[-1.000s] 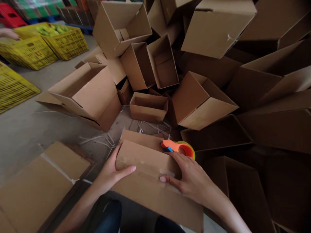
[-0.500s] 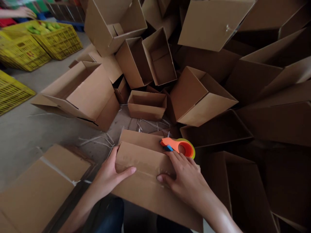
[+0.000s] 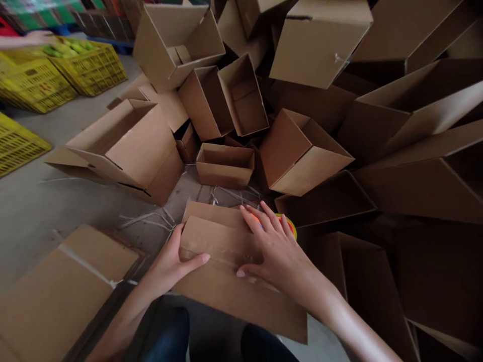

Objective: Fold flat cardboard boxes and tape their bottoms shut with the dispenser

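A brown cardboard box (image 3: 219, 241) with folded flaps stands upright in front of my knees. My left hand (image 3: 169, 269) grips its left end, the thumb lying on the near flap and the fingers hidden behind the edge. Over the right part of the box, my right hand (image 3: 277, 251) is open, fingers spread and pointing away from me. Beneath and behind those fingers sits an orange tape dispenser with a yellow-green roll (image 3: 292, 227), mostly covered by the hand. Whether the fingertips touch the dispenser I cannot tell.
Open cardboard boxes (image 3: 287, 151) are heaped ahead and to the right, a small open box (image 3: 225, 171) among them. Flat cardboard tied with strapping (image 3: 68, 286) lies at left. Loose straps (image 3: 151, 217) litter the floor. Yellow crates (image 3: 90, 70) stand far left, near another person's arm (image 3: 22, 41).
My right hand has spread its fingers and reached forward over the tape dispenser, which showed more before. My left hand keeps its grip on the box. The view has shifted slightly.
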Tool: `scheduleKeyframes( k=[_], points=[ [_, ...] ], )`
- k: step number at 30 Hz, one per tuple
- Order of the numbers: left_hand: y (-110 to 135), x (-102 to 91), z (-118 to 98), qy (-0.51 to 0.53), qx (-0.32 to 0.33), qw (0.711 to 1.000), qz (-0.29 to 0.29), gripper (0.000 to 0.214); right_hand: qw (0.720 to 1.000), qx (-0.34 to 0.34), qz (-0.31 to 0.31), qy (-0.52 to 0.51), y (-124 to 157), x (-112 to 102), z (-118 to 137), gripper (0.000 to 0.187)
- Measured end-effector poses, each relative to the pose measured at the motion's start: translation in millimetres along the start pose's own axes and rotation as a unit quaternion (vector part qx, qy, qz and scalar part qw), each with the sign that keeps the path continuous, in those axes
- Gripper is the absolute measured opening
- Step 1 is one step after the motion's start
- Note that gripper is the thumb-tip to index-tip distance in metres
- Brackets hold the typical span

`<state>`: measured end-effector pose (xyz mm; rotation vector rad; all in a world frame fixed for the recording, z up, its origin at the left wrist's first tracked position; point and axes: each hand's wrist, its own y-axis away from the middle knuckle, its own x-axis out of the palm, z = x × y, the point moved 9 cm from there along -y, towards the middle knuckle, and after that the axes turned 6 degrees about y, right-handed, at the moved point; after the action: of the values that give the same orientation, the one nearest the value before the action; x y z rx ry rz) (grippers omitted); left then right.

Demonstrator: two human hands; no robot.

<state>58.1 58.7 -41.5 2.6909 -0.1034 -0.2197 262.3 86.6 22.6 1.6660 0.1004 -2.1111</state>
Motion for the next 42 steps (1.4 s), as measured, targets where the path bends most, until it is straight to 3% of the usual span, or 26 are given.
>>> scheduleKeyframes(
  k=[4,7,10,12,16,21,24,27,33,36,39,42],
  points=[
    [-5.0,-1.7,1.9,-0.034,0.015,0.999,0.002,0.078,0.998,-0.009,0.055,0.015,-18.1,7.0,4.2,0.122],
    [-11.6,-7.4,-6.0,-0.138,0.068,0.988,-0.022,0.093,0.994,-0.027,0.099,0.030,-26.3,13.6,9.2,0.122],
    [-15.4,-11.9,-20.6,-0.234,0.123,0.962,-0.065,0.126,0.998,-0.029,0.047,0.039,-22.3,4.6,11.0,0.124],
    [-16.9,-7.3,-25.8,-0.249,0.131,0.958,-0.050,0.137,0.999,-0.008,-0.007,0.036,-11.0,-4.4,4.8,0.124],
    [-17.6,0.3,-24.8,-0.226,0.096,0.969,-0.010,0.137,0.994,0.063,-0.089,-0.014,25.4,-13.0,-27.7,0.121],
    [-15.9,0.9,-20.1,-0.218,0.072,0.973,-0.018,0.133,0.973,0.179,-0.072,-0.130,60.4,10.0,-72.7,0.120],
    [-14.5,2.1,-20.0,-0.233,0.067,0.970,-0.031,0.130,0.971,0.183,-0.057,-0.145,63.7,21.0,-71.4,0.108],
    [-13.8,1.5,-21.9,-0.240,0.070,0.967,-0.049,0.129,0.973,0.175,-0.098,-0.117,64.0,18.0,-64.1,0.101],
    [-13.8,0.8,-22.2,-0.221,0.088,0.970,-0.041,0.127,0.962,0.155,-0.175,-0.138,78.5,5.0,-68.9,0.118],
    [-13.5,0.7,-21.5,-0.217,0.086,0.972,-0.039,0.127,0.958,0.161,-0.157,-0.179,86.2,5.3,-82.8,0.114],
    [-13.3,1.6,-24.1,-0.216,0.091,0.971,-0.046,0.125,0.943,0.205,-0.098,-0.242,87.9,20.1,-99.2,0.117],
    [-14.1,2.7,-25.9,-0.216,0.088,0.971,-0.051,0.124,0.922,0.188,-0.063,-0.332,83.0,37.9,-95.8,0.113]
  ],
)
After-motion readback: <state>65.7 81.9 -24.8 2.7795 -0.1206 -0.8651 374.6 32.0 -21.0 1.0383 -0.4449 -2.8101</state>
